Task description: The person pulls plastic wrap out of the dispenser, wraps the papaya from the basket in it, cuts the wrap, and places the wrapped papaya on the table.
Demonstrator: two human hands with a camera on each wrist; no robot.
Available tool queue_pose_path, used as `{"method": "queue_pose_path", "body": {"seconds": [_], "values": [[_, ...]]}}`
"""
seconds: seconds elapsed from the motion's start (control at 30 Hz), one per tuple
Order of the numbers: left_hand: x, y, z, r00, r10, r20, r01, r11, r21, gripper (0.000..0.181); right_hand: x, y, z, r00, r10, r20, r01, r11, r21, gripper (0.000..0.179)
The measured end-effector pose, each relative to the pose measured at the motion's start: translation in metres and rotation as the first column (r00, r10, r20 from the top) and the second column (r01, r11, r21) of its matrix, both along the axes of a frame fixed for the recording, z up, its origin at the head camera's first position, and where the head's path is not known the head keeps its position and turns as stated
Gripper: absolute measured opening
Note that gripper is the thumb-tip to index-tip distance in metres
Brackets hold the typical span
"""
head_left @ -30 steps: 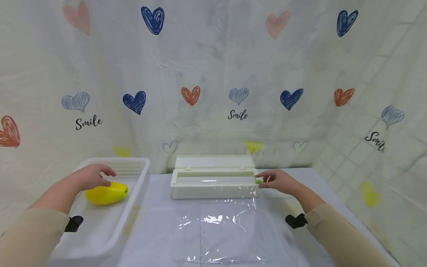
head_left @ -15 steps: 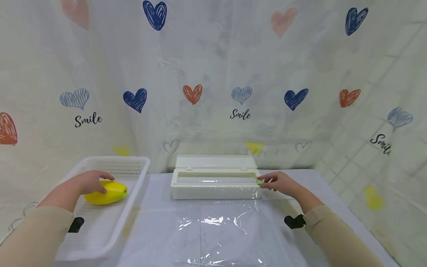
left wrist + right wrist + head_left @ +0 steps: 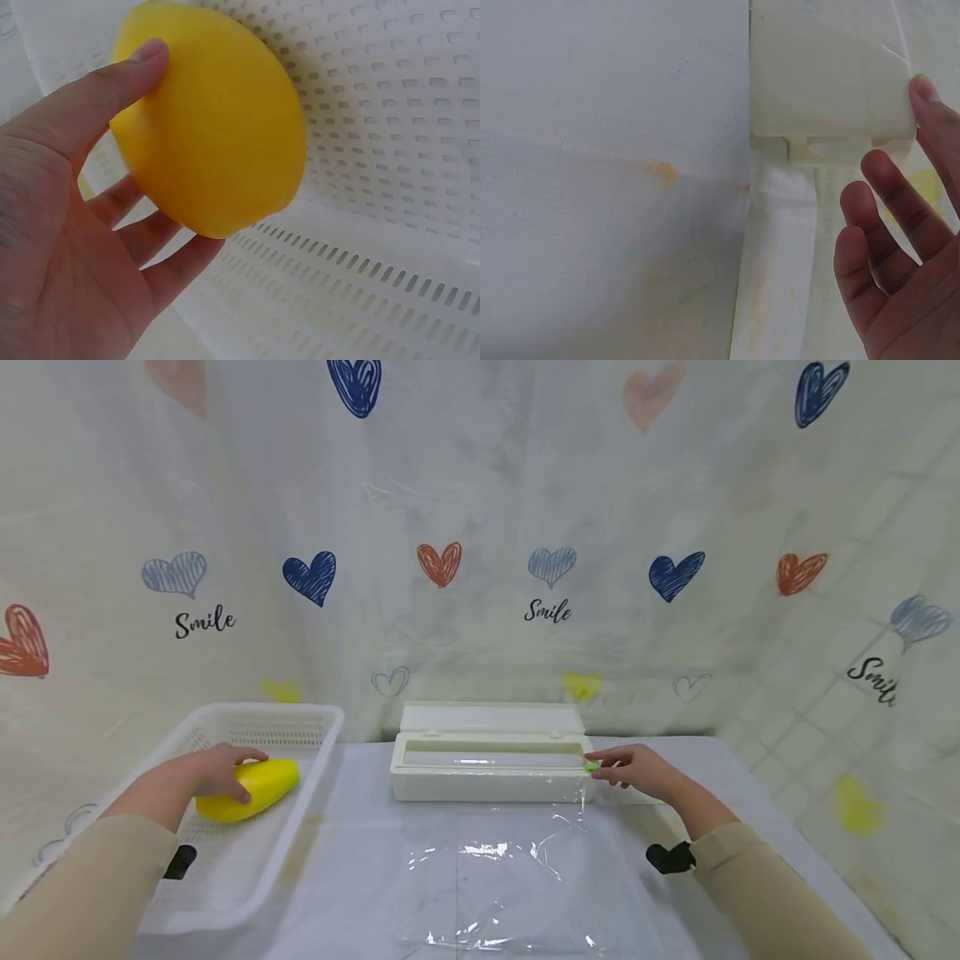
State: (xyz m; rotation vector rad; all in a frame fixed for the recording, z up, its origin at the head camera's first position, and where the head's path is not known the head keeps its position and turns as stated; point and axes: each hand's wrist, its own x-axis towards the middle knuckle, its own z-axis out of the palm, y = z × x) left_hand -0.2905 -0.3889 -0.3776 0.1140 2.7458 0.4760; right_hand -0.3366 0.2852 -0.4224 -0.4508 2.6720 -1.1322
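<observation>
Heart-print curtain [image 3: 480, 485] hangs far; left hand [image 3: 213, 770] grips yellow papaya [image 3: 268, 782], right hand [image 3: 643, 771], well apart, pinches green slider [image 3: 591, 767]; pickup seems in hand, next needing a steady lift

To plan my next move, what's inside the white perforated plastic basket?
Inside the basket are a yellow oval fruit-like object and the left hand gripping it; what lies beneath them is hidden.
</observation>
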Motion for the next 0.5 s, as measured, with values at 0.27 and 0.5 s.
{"method": "queue_pose_path", "body": {"seconds": [0.27, 0.5], "values": [[0.0065, -0.0002, -0.0002, 0.999, 0.0, 0.052, -0.001, 1.0, 0.015, 0.089, -0.0009, -0.0027, -0.0003, 1.0, 0.012, -0.002, -0.012, 1.0, 0.015, 0.046], [0.0081, 0.0029, 0.0031, 0.998, -0.002, 0.058, 0.001, 1.0, 0.018, 0.089, -0.0012, -0.0017, -0.0005, 1.0, -0.002, -0.001, 0.002, 1.0, 0.021, 0.046]]}}
